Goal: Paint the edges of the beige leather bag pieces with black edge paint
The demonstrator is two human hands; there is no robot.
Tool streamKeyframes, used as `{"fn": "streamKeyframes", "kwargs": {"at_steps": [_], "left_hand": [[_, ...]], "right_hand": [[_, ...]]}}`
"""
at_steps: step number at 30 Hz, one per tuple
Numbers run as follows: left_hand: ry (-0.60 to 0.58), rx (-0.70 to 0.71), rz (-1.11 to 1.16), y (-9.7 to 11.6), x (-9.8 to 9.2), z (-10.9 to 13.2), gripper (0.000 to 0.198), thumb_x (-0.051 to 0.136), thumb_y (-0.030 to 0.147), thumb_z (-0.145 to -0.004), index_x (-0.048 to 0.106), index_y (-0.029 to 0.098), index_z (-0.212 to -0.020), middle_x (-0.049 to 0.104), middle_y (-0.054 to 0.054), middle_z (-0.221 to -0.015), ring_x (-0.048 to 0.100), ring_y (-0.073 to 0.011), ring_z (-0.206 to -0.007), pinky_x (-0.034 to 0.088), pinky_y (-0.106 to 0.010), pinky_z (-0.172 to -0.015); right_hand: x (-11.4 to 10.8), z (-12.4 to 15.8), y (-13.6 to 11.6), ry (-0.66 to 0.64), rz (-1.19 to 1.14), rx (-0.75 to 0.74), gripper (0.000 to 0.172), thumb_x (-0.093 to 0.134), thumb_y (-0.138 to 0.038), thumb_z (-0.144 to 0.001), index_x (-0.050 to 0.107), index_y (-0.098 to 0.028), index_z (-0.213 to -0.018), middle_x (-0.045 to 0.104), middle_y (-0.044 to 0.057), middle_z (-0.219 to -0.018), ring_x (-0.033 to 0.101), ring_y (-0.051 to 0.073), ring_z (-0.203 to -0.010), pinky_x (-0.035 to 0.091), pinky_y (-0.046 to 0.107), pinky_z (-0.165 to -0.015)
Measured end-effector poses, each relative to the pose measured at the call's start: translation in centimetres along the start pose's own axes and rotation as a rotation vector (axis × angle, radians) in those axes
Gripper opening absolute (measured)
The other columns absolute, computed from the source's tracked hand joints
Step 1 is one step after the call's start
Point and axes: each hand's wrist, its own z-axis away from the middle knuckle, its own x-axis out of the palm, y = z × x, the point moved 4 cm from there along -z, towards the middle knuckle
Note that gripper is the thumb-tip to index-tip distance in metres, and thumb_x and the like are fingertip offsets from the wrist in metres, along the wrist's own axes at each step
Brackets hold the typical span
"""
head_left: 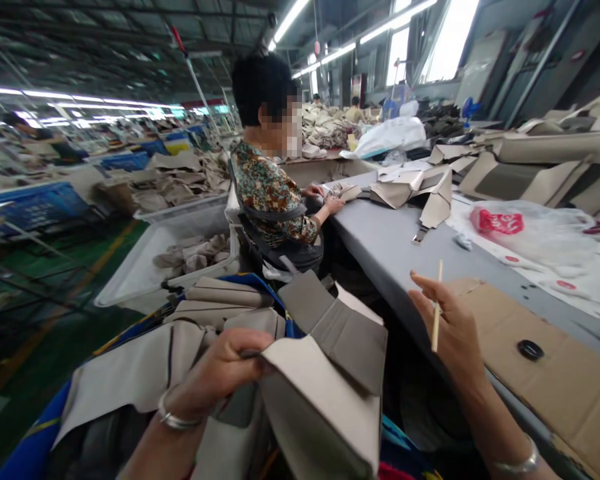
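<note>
My left hand (219,375) is closed on the edge of a folded grey and beige fabric cover (325,393), lifting it off a pile of similar pieces (215,307) at my lower left. My right hand (453,327) hangs over the near edge of the grey table (380,247), fingers pinched on a thin pale wooden stick (437,307) held upright. A silver bracelet sits on each wrist.
A flat cardboard sheet (555,373) with a small black ring (530,349) lies on the table right of my right hand. Clear plastic bags (535,233) and stacked covers (545,160) lie farther along. A seated person in a patterned shirt (273,193) works there beside white bins (175,260).
</note>
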Motion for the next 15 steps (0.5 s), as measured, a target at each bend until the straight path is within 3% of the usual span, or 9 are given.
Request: {"fn": "streamKeyframes", "kwargs": {"at_steps": [3,5,7,11,15], "left_hand": [[-0.073,-0.232,0.079,-1.7,4.7,-3.7,0.025,0.076,0.038,-0.082,0.081,0.016,-0.092,0.073,-0.004,-0.081,0.059,-0.0177,-0.072,0.041,-0.025,-0.064],[-0.154,-0.284,0.102,-2.5,7.8,-5.9,0.027,0.077,0.038,-0.078,0.08,0.012,-0.085,0.07,-0.004,-0.072,0.056,-0.016,-0.063,0.038,-0.025,-0.058],[-0.198,-0.294,0.112,-2.7,9.8,-7.3,0.027,0.077,0.037,-0.077,0.077,0.011,-0.079,0.066,-0.002,-0.065,0.052,-0.0143,-0.059,0.035,-0.025,-0.056],[-0.199,-0.285,0.131,-1.0,10.5,-7.6,0.027,0.074,0.041,-0.081,0.074,0.014,-0.077,0.061,0.001,-0.063,0.048,-0.0123,-0.06,0.034,-0.023,-0.057],[-0.154,-0.372,0.329,1.4,10.8,-6.9,0.028,0.073,0.044,-0.082,0.07,0.016,-0.078,0.06,0.001,-0.064,0.048,-0.0114,-0.056,0.034,-0.022,-0.052]], "right_hand": [[0.2,3.0,-1.4,-0.233,0.002,-0.147,0.031,0.065,-0.043,-0.097,0.066,-0.029,-0.126,0.068,0.005,-0.134,0.065,0.025,-0.121,0.051,0.038,-0.104],[0.6,5.3,-1.6,-0.396,0.084,-0.237,0.038,0.068,-0.041,-0.096,0.062,-0.029,-0.131,0.066,0.006,-0.137,0.062,0.025,-0.125,0.051,0.039,-0.105],[0.7,7.1,-1.1,-0.44,0.205,-0.3,0.043,0.07,-0.042,-0.095,0.06,-0.027,-0.134,0.065,0.008,-0.138,0.06,0.027,-0.126,0.051,0.042,-0.105],[0.4,9.1,0.8,-0.41,0.333,-0.272,0.033,0.069,-0.039,-0.095,0.064,-0.025,-0.125,0.069,0.01,-0.129,0.065,0.029,-0.116,0.054,0.045,-0.098],[-0.7,9.9,1.2,-0.326,0.355,-0.204,0.02,0.061,-0.036,-0.1,0.068,-0.022,-0.113,0.075,0.009,-0.101,0.069,0.025,-0.086,0.054,0.037,-0.077]]}}
